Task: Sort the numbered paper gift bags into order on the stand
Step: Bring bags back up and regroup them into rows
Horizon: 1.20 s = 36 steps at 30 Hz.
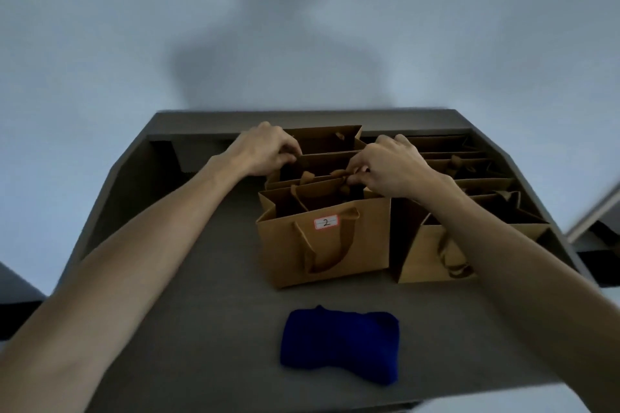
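On the grey tabletop (208,278), behind the bag marked 2 (324,241), stands the middle brown paper gift bag (318,164) I am working on. My left hand (265,152) pinches its left rim, and my right hand (389,166) pinches its ribbon handle. I should lift it straight, both sides level, so neighbouring bags stay upright. It stands mouth up, long side across me. More bags (469,178) line the right; a blue cloth (340,345) lies nearest me.

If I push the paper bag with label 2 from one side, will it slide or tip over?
The bag labelled 2 looks empty and thin-walled, so probably light; it would likely slide on the flat stand. Standing upright and open, it may also crumple or tip.
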### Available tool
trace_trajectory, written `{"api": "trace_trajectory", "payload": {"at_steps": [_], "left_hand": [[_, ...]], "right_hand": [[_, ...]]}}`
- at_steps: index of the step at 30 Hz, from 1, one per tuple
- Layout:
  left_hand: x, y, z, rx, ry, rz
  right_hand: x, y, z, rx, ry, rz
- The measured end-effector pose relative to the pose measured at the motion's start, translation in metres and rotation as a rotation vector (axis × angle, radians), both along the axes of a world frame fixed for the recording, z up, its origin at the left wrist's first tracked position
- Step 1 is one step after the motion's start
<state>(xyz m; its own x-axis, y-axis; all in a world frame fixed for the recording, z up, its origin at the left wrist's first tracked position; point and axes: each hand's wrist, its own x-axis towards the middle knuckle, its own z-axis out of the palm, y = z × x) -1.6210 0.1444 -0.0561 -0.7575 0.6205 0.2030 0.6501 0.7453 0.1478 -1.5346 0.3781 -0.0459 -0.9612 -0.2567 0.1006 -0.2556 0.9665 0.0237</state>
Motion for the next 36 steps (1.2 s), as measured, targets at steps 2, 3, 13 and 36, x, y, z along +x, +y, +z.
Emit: {"api": "trace_trajectory", "payload": {"at_steps": [2,3,13,36], "left_hand": [[-0.002,0.017,-0.004,-0.001,0.008,-0.006],[-0.003,0.023,-0.005,-0.002,0.009,-0.004],[0.006,0.018,-0.025,0.141,-0.049,-0.016],[0.206,-0.096,-0.157,0.868,-0.190,0.469]], "right_hand": [[0.001,0.011,-0.001,0.046,0.004,-0.037],[0.001,0.014,-0.003,0.071,0.007,-0.054],[0.015,0.016,-0.008,0.054,0.120,-0.023],[0.133,-0.091,-0.169,-0.448,-0.210,0.487]]}}
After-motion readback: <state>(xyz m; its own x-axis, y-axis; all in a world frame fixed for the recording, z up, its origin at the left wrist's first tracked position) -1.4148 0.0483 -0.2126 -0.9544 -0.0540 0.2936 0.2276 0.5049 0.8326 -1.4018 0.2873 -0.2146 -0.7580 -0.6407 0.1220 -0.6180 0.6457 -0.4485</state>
